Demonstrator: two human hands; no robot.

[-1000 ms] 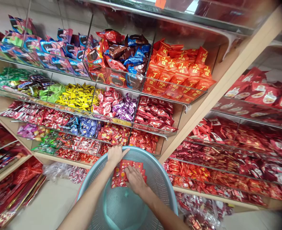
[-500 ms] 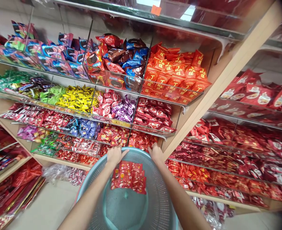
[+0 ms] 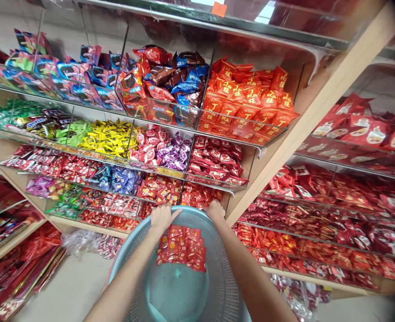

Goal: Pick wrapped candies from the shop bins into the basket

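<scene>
A large blue-green plastic basket [image 3: 231,268] with fine perforated walls fills the lower middle of the view. Several red candy packets [image 3: 182,248] lie together inside it, towards the far wall. My left hand [image 3: 163,218] is closed over the far rim on its left side, thumb pointing inward. On the right side of the same rim sits my right hand [image 3: 215,211], its fingers curled over the edge and partly hidden. Just beyond the rim, a low shelf compartment holds similar red packets [image 3: 200,195].
Tiered shelves with clear dividers hold wrapped sweets: yellow packets [image 3: 112,139], purple candies [image 3: 173,152], orange-red bags [image 3: 247,103]. A slanted wooden post [image 3: 304,129] separates another rack of red packets [image 3: 338,192] on the right. Plastic bags [image 3: 81,243] lie on the floor at left.
My right hand has shifted slightly left along the rim and curled over it. The basket stays almost in place; the view has moved very slightly.
</scene>
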